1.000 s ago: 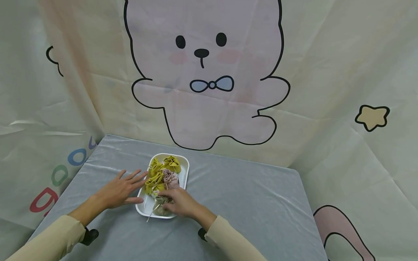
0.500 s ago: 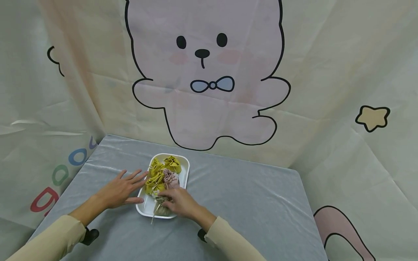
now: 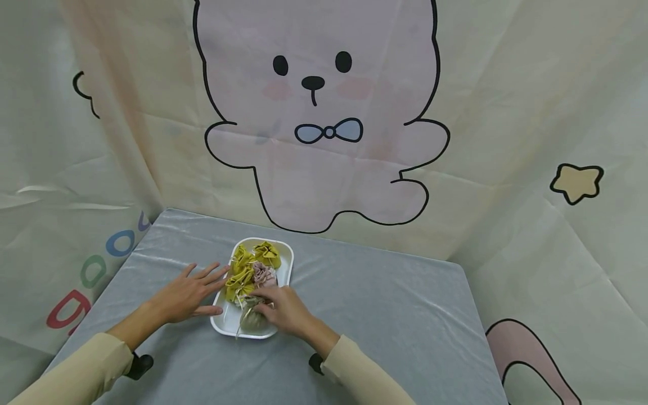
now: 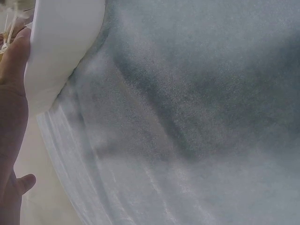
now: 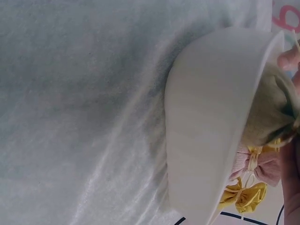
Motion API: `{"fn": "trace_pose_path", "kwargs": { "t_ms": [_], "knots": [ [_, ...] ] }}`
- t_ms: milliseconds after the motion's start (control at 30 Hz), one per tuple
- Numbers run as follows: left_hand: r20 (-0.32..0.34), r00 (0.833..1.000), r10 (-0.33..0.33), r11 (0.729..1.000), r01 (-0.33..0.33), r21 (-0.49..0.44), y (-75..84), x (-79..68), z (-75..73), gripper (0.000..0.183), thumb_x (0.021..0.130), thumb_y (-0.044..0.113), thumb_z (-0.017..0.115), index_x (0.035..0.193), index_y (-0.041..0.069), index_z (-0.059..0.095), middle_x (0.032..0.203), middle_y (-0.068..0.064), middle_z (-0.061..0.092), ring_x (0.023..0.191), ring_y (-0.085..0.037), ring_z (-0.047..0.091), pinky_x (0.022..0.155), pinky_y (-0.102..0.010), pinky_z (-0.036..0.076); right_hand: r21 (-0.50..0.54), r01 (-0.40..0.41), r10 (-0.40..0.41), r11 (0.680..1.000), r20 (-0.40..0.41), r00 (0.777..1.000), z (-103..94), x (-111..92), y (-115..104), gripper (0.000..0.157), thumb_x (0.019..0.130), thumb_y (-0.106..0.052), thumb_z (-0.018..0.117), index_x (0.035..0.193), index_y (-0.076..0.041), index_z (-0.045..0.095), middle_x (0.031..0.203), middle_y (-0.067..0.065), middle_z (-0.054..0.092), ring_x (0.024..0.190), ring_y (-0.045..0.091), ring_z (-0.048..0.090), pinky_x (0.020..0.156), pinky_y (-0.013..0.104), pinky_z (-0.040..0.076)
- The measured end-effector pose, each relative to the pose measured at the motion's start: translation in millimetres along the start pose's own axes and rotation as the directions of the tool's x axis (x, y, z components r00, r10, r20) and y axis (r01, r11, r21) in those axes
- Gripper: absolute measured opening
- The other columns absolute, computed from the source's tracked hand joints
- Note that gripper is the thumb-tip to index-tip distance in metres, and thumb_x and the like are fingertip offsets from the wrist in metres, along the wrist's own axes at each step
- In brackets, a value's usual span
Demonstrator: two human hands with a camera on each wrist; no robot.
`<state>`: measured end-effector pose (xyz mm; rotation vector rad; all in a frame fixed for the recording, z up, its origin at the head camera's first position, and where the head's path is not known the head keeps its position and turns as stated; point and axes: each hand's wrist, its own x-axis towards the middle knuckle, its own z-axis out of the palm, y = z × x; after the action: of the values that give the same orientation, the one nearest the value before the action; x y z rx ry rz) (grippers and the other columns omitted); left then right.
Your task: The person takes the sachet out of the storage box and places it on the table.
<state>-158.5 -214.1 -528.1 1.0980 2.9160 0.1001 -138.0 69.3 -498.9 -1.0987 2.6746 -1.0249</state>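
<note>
A white tray on the table holds several small drawstring pouches. Yellow pouches fill its left and far side, and a pink pouch lies beside them. My right hand pinches the gathered neck of an olive-green pouch at the tray's near end, its cord hanging toward the near rim. In the right wrist view that green pouch bulges above the tray wall. My left hand lies at the tray's left rim with fingers spread and straight, the thumb over the rim.
A grey velvety cloth covers the table. Behind it hangs a pale curtain printed with a bear, a star and coloured letters. Dark devices sit at both wrists, below cream sleeves.
My right hand has shifted slightly up and right, bringing the green pouch more upright within the tray. Its cord end has swung right. The left hand keeps its place at the rim.
</note>
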Motion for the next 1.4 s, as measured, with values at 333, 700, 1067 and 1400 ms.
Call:
{"fn": "trace_pose_path", "kwargs": {
  "t_ms": [333, 700, 1067, 1400],
  "knots": [
    [0.002, 1.0, -0.001, 1.0, 0.001, -0.004, -0.9, -0.9, 1.4, 0.071, 0.09, 0.06, 0.06, 0.142, 0.012, 0.057, 0.155, -0.011, 0.041, 0.141, -0.04, 0.038, 0.102, -0.072, 0.032, 0.076, 0.027, -0.009, 0.997, -0.222, 0.975, -14.0, -1, -4, 0.029, 0.092, -0.011, 0.072, 0.12, -0.004, 0.071, 0.117, 0.006, 0.072, 0.101, 0.008, 0.067, 0.082, 0.022, 0.054],
    [0.02, 1.0, -0.009, 1.0, 0.009, -0.007, -1.8, -0.2, 2.5, 0.072, 0.091, 0.062, 0.059, 0.142, 0.012, 0.057, 0.156, -0.012, 0.04, 0.142, -0.04, 0.036, 0.102, -0.072, 0.031, 0.098, 0.054, -0.01, 0.994, -0.404, 0.915, -37.4, -5, 3, 0.027, 0.089, -0.005, 0.074, 0.116, -0.002, 0.071, 0.109, 0.011, 0.074, 0.098, 0.019, 0.072, 0.085, 0.026, 0.055],
    [-0.001, 1.0, -0.007, 1.0, 0.007, -0.016, -2.3, -1.0, 4.4, 0.071, 0.09, 0.061, 0.061, 0.141, 0.011, 0.058, 0.155, -0.012, 0.041, 0.141, -0.04, 0.037, 0.102, -0.072, 0.031, 0.119, 0.018, 0.042, 0.993, -0.485, 0.874, -64.1, -16, 28, 0.024, 0.09, -0.001, 0.071, 0.114, 0.002, 0.071, 0.108, 0.013, 0.074, 0.094, 0.022, 0.073, 0.081, 0.033, 0.058],
    [0.022, 1.0, -0.015, 1.0, 0.015, -0.014, -1.3, -0.5, 2.0, 0.071, 0.091, 0.061, 0.059, 0.142, 0.011, 0.057, 0.156, -0.011, 0.039, 0.143, -0.039, 0.035, 0.103, -0.072, 0.03, 0.1, -0.098, 0.136, 0.99, -0.521, 0.843, -69.8, -34, 63, 0.025, 0.089, 0.0, 0.072, 0.114, -0.001, 0.072, 0.104, 0.01, 0.074, 0.088, 0.02, 0.071, 0.075, 0.036, 0.058]
  ]
}}
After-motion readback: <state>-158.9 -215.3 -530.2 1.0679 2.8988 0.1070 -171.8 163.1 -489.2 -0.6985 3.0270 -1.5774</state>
